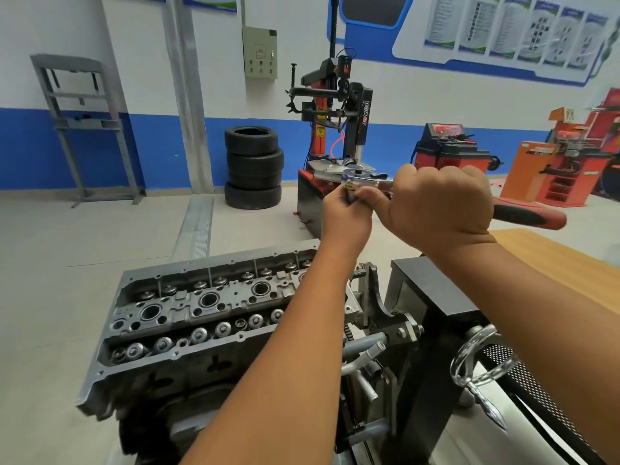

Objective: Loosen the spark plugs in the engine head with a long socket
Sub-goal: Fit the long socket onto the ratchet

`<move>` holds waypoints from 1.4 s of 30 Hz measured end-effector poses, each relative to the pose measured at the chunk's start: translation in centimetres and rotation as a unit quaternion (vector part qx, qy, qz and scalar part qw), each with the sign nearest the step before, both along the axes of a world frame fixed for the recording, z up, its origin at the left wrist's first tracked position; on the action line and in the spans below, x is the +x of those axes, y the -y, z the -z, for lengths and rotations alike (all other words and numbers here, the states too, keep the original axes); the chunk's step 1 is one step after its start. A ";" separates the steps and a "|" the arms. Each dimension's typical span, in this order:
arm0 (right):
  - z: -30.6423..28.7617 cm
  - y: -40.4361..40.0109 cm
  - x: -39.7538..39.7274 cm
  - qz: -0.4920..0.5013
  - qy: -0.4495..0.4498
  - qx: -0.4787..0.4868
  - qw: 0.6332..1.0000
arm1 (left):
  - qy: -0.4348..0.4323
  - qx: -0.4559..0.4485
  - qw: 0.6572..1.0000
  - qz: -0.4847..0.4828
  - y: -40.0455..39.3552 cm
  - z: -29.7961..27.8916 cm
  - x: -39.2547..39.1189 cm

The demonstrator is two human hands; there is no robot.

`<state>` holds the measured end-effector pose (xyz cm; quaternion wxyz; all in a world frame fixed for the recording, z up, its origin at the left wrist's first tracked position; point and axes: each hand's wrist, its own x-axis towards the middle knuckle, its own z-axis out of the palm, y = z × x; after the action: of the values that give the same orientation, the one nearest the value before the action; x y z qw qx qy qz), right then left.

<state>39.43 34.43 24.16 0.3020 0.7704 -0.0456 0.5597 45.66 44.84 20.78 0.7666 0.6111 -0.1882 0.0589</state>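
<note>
In the head view, both hands are raised in the middle of the scene, above and beyond the engine head. The right hand point(443, 203) is curled into a fist around the ratchet wrench point(365, 181), gripping its shaft just behind the chromed head; the red-and-black handle point(530, 214) juts out to the right past the fist. The left hand point(347, 216) has its fingers curled under the ratchet head, holding what seems to be the long socket; the socket itself is almost wholly hidden, so how it sits on the drive cannot be told.

The engine head point(188, 313) lies near and to the left, clamped on a stand point(432, 297), with three round spark plug wells point(208, 299) open along its middle and a fourth hidden behind the left forearm.

The wrench is rigid steel, moderately heavy, with smooth chrome that could slip; the rubbery handle is probably the better place to grip for leverage. The socket is stiff and narrow, and would likely need steadying near its top while it drops straight into a well. The tool is not yet on any plug.
</note>
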 end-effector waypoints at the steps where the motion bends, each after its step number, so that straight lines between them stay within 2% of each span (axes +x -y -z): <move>1: 0.0 0.0 0.1 0.005 0.012 -0.008 1.000 | 0.000 -0.007 1.000 -0.005 0.1 0.0 0.0; 6: -0.3 -0.1 0.2 0.041 0.076 -0.048 0.995 | 0.000 -0.021 1.000 -0.018 0.4 0.4 0.1; 23: -0.4 -0.4 -0.1 0.027 0.069 -0.047 0.996 | 0.028 -0.035 0.997 -0.068 0.7 0.4 -1.4; 29: -0.5 -0.5 -0.8 0.019 -0.007 0.014 1.000 | 0.033 -0.041 0.994 -0.095 1.1 0.9 -0.6; 32: -1.5 -1.1 -0.9 -0.023 -0.133 0.089 0.987 | 0.041 -0.039 0.994 -0.098 1.0 0.7 0.1; 35: -1.7 0.1 -3.1 -0.011 -0.148 0.160 0.976 | 0.047 -0.035 0.994 -0.089 0.7 0.8 0.3; 37: -1.1 2.1 -5.0 0.037 -0.145 0.182 0.972 | 0.045 -0.003 0.997 -0.056 0.2 0.7 0.5; 40: -1.7 3.3 -5.4 0.080 -0.172 0.292 0.938 | 0.061 0.083 0.990 0.099 -1.2 -0.4 0.9; 42: -2.0 3.1 -4.4 0.087 -0.142 0.305 0.938 | 0.066 0.089 0.977 0.184 -1.8 -1.4 1.4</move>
<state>35.00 31.38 26.19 0.1038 0.8899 -0.2376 0.3752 47.03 46.68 22.14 0.6925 0.6270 -0.3517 -0.0599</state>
